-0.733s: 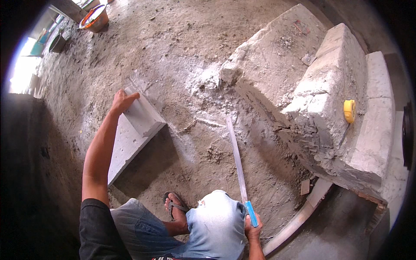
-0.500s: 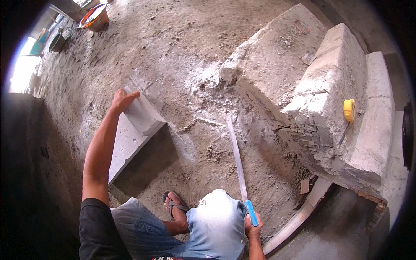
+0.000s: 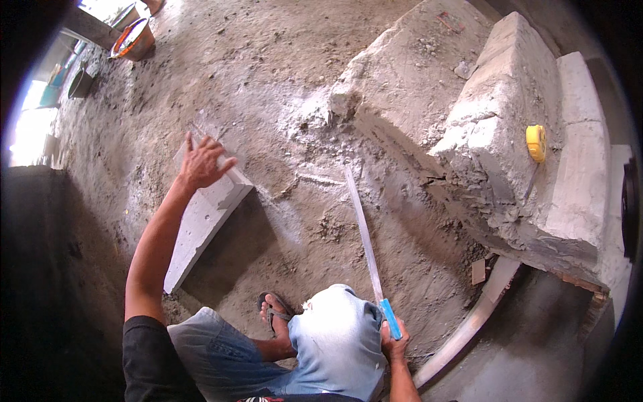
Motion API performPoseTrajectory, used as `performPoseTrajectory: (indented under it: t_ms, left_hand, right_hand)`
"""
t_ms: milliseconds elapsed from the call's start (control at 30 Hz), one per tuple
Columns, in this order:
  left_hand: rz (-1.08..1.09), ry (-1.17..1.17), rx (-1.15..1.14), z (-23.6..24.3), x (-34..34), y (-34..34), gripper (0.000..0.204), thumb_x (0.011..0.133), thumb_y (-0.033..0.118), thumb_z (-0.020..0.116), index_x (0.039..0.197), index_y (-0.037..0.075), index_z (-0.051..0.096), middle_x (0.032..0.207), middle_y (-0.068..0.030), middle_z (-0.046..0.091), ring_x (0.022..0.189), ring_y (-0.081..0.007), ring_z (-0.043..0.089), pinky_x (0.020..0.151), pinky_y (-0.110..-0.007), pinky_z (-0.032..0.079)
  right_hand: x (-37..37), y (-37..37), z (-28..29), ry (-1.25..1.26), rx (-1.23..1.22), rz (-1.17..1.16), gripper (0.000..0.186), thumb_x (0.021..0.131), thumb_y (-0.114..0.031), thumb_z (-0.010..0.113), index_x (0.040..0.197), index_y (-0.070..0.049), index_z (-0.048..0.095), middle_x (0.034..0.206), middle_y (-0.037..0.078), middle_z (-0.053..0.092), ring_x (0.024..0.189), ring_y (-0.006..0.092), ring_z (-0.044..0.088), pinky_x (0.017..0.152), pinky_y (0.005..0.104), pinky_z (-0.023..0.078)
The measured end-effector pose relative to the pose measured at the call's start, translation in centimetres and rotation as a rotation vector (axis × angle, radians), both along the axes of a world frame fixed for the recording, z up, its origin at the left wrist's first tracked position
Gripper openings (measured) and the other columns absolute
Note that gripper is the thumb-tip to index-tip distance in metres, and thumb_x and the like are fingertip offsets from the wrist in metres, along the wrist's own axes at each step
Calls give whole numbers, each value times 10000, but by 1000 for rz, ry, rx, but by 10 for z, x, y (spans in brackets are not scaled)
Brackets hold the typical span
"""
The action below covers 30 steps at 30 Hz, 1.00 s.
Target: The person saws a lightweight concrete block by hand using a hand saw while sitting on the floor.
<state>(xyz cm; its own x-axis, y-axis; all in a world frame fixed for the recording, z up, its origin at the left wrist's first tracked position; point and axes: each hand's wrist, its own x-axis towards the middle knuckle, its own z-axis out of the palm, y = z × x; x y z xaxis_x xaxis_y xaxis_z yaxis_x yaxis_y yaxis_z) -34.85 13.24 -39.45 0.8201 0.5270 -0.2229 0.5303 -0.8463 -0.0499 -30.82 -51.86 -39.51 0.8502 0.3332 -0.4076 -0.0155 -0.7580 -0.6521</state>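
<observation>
The left hand (image 3: 204,165), fingers spread, lies over the far end of the pale concrete block (image 3: 204,218) on the rough floor (image 3: 281,100), contact unclear; the right hand (image 3: 396,343) grasps the handsaw (image 3: 365,236), blade forward, presumably sparing the knee (image 3: 338,318).

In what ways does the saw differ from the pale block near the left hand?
Shape: the saw is long and narrow, while the pale block is much broader. Colour: the saw has a bright blue handle, while the block is plain. Hold: the right hand grips the saw, while the left hand spreads over the block; whether it touches is unclear. Shared: the saw's blade and the block both look pale grey.
</observation>
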Motion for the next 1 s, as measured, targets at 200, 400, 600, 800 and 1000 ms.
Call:
performPoseTrajectory:
  t_ms: [200,400,600,800,1000]
  left_hand:
    - [48,504,-222,-10,27,1,839,939,721,264,1009,47,758,1180,-131,686,1390,-327,396,1125,-730,-30]
    - [-4,563,-144,-26,34,-1,863,919,760,254,1147,69,717,1250,-94,666,1357,-294,453,1115,-740,-32]
    - [55,651,-245,-25,37,5,861,911,768,250,1131,85,728,1254,-132,657,1347,-308,472,1125,-729,13]
    - [305,-320,36,10,-13,45,579,971,570,478,1181,65,670,1318,-123,595,1242,-320,551,1132,-642,247]
    - [360,-638,44,136,-54,66,474,970,458,577,1214,58,644,1336,-173,569,1213,-328,565,1027,-423,459]
  right_hand:
    - [3,4,1,-80,78,-11,247,865,-176,673,1021,14,652,878,165,667,793,303,667,735,390,525]
    - [9,4,12,-142,50,19,266,866,-204,686,1016,15,663,855,168,675,780,311,679,727,394,531]
    - [25,3,42,-124,-42,152,338,862,-258,707,1066,8,666,865,196,688,754,360,700,688,420,545]
    - [71,40,64,-322,26,286,331,877,-263,706,1023,31,661,817,177,675,717,315,690,677,404,535]
    - [153,179,99,-373,266,561,367,847,-149,725,1126,77,649,947,246,697,825,365,714,717,408,561]
